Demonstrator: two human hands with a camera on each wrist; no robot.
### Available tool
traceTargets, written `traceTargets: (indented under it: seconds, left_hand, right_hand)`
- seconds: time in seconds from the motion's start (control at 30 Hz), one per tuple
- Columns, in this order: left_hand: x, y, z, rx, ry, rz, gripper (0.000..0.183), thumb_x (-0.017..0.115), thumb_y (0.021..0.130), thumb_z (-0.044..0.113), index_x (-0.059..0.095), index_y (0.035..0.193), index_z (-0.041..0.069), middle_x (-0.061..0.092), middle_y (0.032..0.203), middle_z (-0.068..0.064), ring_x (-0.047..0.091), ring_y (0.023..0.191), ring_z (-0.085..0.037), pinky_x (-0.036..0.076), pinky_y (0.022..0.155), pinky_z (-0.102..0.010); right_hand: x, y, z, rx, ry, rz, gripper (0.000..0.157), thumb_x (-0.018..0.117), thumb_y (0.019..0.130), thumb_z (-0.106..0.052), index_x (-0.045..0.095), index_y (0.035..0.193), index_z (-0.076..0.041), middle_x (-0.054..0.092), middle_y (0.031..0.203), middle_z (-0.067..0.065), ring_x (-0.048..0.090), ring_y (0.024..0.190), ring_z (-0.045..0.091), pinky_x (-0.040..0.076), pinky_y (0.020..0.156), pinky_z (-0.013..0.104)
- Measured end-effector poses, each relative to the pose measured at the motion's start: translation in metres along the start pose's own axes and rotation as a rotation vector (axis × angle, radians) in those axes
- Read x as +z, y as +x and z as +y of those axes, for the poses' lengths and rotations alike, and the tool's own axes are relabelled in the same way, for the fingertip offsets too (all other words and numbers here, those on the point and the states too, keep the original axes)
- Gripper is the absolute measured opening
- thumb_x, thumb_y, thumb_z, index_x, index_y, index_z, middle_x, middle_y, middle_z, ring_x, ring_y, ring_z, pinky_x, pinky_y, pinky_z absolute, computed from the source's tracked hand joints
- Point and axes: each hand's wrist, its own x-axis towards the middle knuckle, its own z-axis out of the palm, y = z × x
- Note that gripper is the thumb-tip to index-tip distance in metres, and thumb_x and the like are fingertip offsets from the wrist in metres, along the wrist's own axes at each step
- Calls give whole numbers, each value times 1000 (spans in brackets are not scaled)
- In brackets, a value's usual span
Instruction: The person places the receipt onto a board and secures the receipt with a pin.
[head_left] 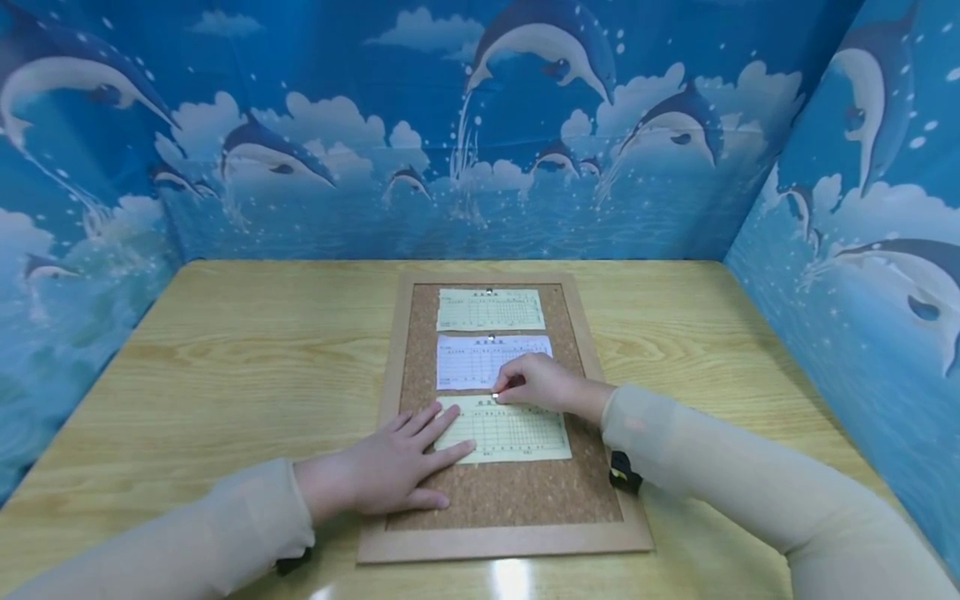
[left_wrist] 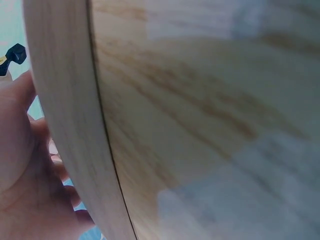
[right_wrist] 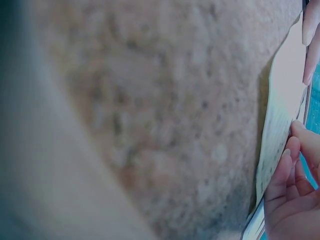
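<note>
A cork board (head_left: 517, 500) with a wooden frame lies on the table, with three printed form slips on it. My left hand (head_left: 390, 467) is spread, its fingertips resting on the left edge of the lowest, pale green slip (head_left: 517, 433). At that slip's top edge my right hand (head_left: 540, 383) pinches a small, shiny push pin (head_left: 495, 396) between thumb and fingers. How deep the pin sits cannot be seen. In the right wrist view the slip (right_wrist: 282, 105) bows slightly off the cork, with the right hand (right_wrist: 295, 195) at its edge.
Above lie a lilac slip (head_left: 468, 362) and another pale green slip (head_left: 491, 310), each with a small pin at its top edge. The wood-grain table (head_left: 285, 350) extends on both sides. A dolphin-printed backdrop (head_left: 450, 208) encloses the table's back and sides.
</note>
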Motion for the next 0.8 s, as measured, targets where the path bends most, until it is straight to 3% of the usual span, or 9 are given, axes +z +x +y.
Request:
traceTargets:
  seconds: [0.8]
  left_hand:
    - [-1,-1,1,-8,7,-16,67,30,92,63,21,149,29,4,155,-16,5,139,-36,18,107,-53]
  right_hand:
    - [2,-1,-1,-5,-43,14,7,70,84,-12,70,79,-16,65,77,-10,56,71,7,48,68,24]
